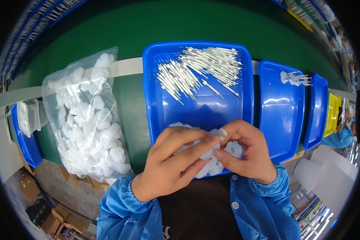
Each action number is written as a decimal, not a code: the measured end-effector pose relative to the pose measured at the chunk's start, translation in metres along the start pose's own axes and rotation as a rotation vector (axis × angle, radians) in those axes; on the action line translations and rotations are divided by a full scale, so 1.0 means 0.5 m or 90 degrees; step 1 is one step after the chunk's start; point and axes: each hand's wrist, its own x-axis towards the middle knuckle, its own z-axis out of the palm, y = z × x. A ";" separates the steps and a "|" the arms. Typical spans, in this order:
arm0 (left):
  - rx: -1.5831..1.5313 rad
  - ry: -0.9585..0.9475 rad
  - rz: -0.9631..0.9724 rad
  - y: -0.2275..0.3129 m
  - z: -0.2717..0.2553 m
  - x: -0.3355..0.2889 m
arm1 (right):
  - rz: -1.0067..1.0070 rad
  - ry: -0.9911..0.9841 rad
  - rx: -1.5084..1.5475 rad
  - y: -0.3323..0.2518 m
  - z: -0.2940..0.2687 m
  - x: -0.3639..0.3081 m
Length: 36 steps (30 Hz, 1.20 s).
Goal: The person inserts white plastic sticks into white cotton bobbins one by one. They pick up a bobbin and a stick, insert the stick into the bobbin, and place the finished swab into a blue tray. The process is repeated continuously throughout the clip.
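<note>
From afar I see the right hand [247, 154] pinching a small white piece [223, 133] over the blue rectangular plastic tray [172, 114], perhaps to catch drops; left hand [170, 162], fingers half-curled, hold unclear

Green worktable [116, 28], grey floor [66, 188]; cardboard boxes [29, 189]

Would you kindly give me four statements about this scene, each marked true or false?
The clear plastic bag holding rounded white pieces lies left of the large blue plastic tray. True.
The slender white sticks lie at that tray's end nearest the person. False: they lie toward its far end.
The bare left hand and right hand reach over that tray's near end. True.
The narrower blue plastic tray right of the large one holds nothing. False: white-headed sticks lie in it.
</note>
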 end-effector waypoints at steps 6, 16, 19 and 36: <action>-0.145 0.073 -0.079 -0.008 -0.029 -0.006 | -0.364 0.187 -0.682 0.044 -0.020 0.136; -0.239 0.044 -0.242 -0.023 -0.039 -0.011 | -0.157 0.047 -0.246 -0.004 0.008 0.052; -0.166 -0.003 -0.182 -0.011 -0.027 0.009 | -0.178 0.075 -0.272 0.010 0.027 0.024; -0.184 0.079 -0.224 -0.010 -0.014 -0.009 | -0.085 0.102 -0.247 0.023 0.027 -0.002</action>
